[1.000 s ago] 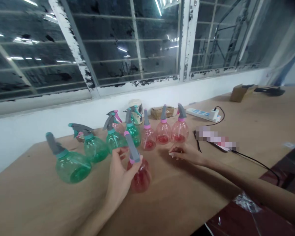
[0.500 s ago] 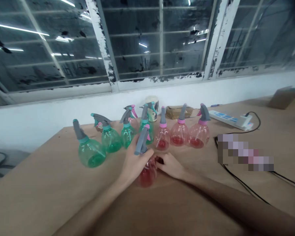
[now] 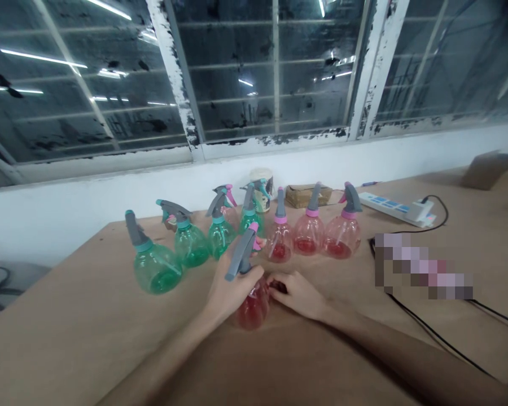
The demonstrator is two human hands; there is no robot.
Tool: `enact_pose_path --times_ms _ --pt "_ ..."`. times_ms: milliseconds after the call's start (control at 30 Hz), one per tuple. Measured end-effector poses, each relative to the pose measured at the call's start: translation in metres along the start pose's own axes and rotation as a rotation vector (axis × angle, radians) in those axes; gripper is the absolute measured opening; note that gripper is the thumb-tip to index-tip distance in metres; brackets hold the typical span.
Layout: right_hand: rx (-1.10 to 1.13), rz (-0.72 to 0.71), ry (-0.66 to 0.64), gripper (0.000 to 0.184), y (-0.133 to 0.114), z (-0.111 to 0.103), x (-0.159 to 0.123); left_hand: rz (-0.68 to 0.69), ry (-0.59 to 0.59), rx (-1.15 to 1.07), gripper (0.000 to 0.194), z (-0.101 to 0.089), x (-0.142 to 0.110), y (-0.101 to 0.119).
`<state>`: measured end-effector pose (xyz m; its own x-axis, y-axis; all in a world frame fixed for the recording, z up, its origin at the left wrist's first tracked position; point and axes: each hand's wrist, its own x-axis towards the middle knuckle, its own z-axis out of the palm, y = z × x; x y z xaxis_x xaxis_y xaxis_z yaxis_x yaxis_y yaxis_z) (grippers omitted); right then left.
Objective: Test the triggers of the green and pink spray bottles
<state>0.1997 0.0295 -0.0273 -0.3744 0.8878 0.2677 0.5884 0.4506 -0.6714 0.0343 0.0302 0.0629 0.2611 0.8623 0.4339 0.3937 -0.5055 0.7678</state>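
My left hand [image 3: 231,287] is wrapped round the upper part of a clear pink spray bottle [image 3: 253,310] with red liquid in it. Its grey spray head with pink trigger and tip [image 3: 242,252] sticks up above my thumb, tilted. My right hand [image 3: 296,292] is at the bottle's right side, fingers curled and their tips against it; whether they pinch something small is hidden. Beyond my hands stand several green spray bottles [image 3: 190,246] on the left and three pink spray bottles [image 3: 308,234] on the right, with coloured liquid at the bottom.
Along the wall are another pink-triggered bottle [image 3: 228,213], a white tub [image 3: 262,192] and a brown cardboard packet [image 3: 307,195]. To the right lie a white power strip [image 3: 389,207] with a plug, a black cable [image 3: 432,334] and a blurred-out item. A cardboard box [image 3: 486,169] stands farther right.
The held bottle's spray head has tipped slightly toward me and to the left. Both hands stay at the same bottle; the view has shifted a little.
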Motion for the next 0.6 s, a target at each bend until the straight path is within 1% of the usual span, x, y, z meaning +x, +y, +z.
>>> enact_pose_path --times_ms 100,233,367,533,600 --pt "0.008 0.002 0.006 0.015 0.0002 -0.0001 0.0001 -0.001 0.006 -0.015 0.031 0.002 0.0 -0.0028" --pt "0.036 0.008 0.007 0.016 0.002 0.0007 0.0004 -0.017 -0.002 -0.022 0.002 0.0028 -0.0016 0.0007" --pt "0.057 0.011 0.014 0.015 0.0018 0.0 0.0002 -0.001 0.027 -0.01 0.013 0.0022 -0.0031 0.0037" --pt "0.07 -0.006 0.014 0.014 0.0007 -0.0018 -0.0009 0.009 -0.025 -0.062 0.01 0.004 -0.0024 0.0006" --pt "0.054 -0.007 0.008 0.014 0.0012 -0.002 -0.0012 0.002 -0.027 -0.057 0.014 0.0052 -0.0023 -0.0002"
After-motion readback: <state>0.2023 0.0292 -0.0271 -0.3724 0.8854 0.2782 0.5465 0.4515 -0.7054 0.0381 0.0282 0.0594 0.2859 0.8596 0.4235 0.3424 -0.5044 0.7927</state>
